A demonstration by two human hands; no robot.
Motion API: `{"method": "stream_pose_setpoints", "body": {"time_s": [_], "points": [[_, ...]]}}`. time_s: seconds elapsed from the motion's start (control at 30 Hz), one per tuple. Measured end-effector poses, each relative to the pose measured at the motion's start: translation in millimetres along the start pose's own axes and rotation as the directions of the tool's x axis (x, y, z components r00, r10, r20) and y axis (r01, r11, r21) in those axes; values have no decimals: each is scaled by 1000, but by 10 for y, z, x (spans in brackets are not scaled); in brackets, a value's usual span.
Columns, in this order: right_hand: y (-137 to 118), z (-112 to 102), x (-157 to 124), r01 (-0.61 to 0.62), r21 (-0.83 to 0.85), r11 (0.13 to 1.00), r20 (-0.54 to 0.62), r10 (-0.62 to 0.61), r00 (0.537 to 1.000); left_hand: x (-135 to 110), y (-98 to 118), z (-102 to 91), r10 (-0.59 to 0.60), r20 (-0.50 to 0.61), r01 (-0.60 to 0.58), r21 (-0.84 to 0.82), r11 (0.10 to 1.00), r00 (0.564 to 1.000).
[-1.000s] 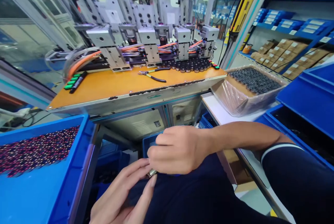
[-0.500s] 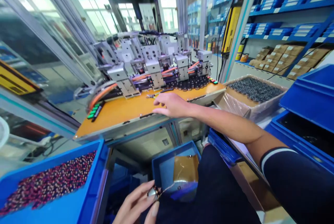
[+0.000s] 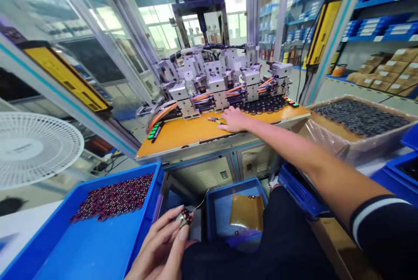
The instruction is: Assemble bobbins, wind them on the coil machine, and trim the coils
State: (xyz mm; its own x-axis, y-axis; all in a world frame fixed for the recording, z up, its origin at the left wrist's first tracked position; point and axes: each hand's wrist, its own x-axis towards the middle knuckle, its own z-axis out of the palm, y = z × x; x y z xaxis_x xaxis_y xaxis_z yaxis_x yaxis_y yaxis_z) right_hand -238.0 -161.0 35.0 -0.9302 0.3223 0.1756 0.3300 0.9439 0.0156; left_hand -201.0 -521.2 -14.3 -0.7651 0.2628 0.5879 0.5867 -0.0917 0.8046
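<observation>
My left hand (image 3: 163, 243) pinches a small metal cylinder with copper-coloured windings (image 3: 185, 217) between thumb and fingers, low in the view. From its end a thin loose wire (image 3: 202, 199) sticks up to the right. My right hand (image 3: 235, 119) reaches over the orange worktop (image 3: 183, 137), thumb and fingers apart, at the handles of a pair of pliers (image 3: 215, 119). The pliers lie flat, jaws pointing left, and the hand hides part of their handles. Whether the fingers touch them is unclear.
Behind the worktop stands a machine (image 3: 215, 84) with several clamp heads and a row of dark round parts (image 3: 264, 106). A blue tray (image 3: 98, 245) of small parts sits left, near a white fan (image 3: 35, 149). A carton (image 3: 349, 140) of dark parts stands right. Below is a blue bin (image 3: 214, 223).
My right hand has moved forward over the worktop to the pliers, which lie still. My left hand keeps its pinch on the wound part. The view has shifted left, showing the fan.
</observation>
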Motion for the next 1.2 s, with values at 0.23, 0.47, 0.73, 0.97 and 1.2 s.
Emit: {"method": "stream_pose_setpoints", "body": {"time_s": [0.23,0.47,0.73,0.97,1.2], "points": [[1,-50,-660,118,105,987,12,-120,993,-15,-20,-23,-63,-3,63,16,998,998],[-652,208,-2022,178,662,728,27,-260,965,-33,-1,-1,-54,26,54,12,998,998],[-1148,333,-2511,170,982,81,-129,-365,922,-40,57,110,-21,15,22,-41,999,1000],[-1257,216,-2379,287,951,114,-228,-366,902,-83,77,55,31,65,-28,-38,999,997],[-1326,277,-2367,161,986,-35,-163,-368,916,-110,44,16,30,90,-26,-48,999,995]]}}
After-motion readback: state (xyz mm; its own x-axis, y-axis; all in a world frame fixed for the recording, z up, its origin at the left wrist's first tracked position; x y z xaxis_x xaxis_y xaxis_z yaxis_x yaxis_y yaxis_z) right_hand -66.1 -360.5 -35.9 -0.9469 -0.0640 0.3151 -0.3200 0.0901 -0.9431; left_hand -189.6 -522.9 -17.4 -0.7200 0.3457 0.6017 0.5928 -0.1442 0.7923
